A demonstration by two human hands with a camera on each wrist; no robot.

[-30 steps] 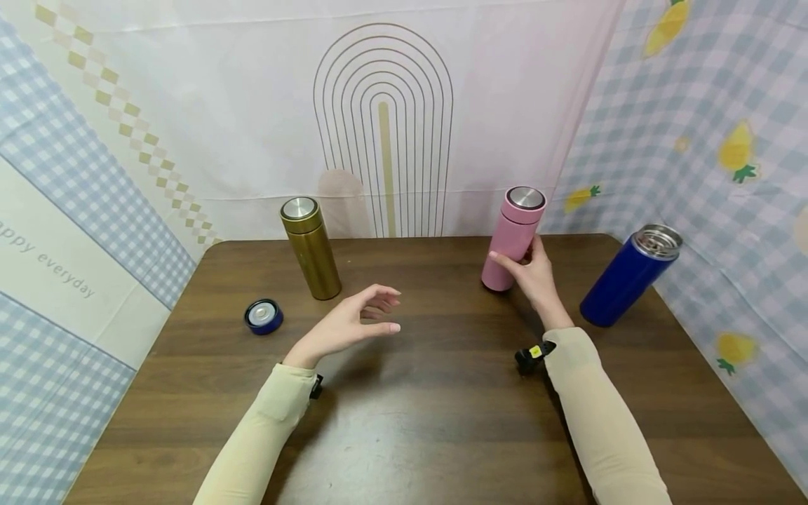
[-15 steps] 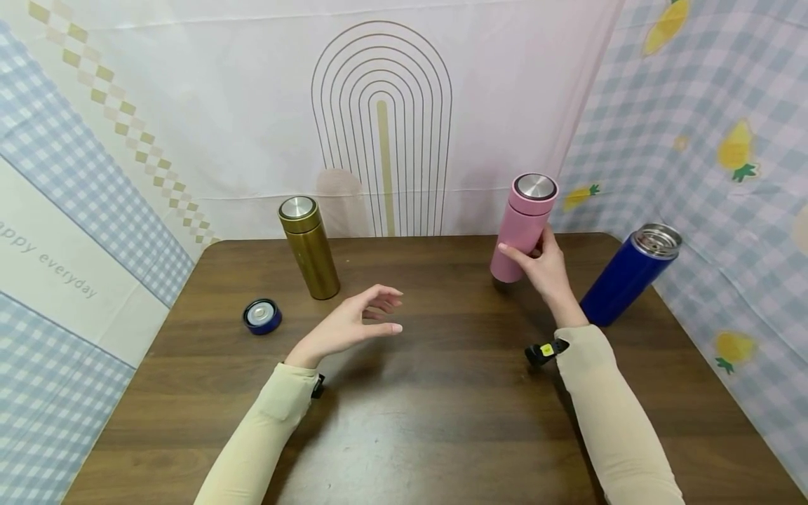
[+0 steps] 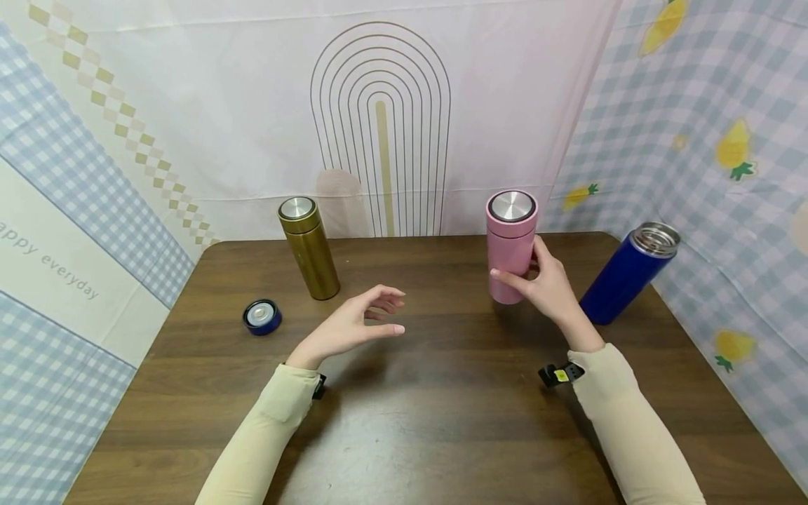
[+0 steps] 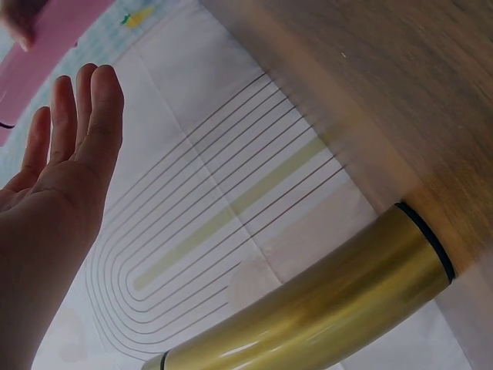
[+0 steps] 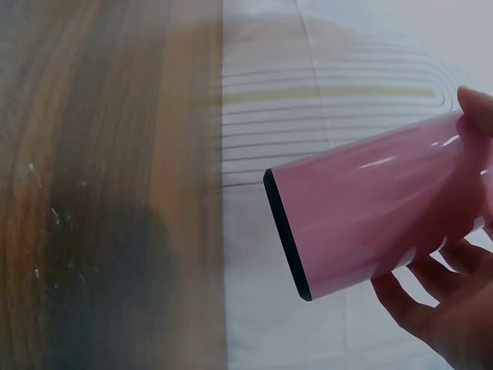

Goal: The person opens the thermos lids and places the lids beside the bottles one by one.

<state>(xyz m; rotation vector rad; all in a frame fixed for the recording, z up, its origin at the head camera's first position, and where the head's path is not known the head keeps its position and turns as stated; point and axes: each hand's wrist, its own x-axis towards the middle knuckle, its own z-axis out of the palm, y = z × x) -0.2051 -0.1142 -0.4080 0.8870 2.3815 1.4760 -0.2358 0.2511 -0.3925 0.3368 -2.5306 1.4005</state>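
Pink bottle [image 3: 508, 245] has been drawn toward the surface's [image 3: 429, 428] front edge, clasped by right grip [image 3: 548, 286], best kept upright; left grip [image 3: 350, 320] half-spread, empty.

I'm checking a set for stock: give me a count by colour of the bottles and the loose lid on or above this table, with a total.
Gold: 1, the gold bottle
Pink: 1, the pink bottle held in the right hand
Blue: 2, the open blue bottle and the loose blue lid
Total: 4
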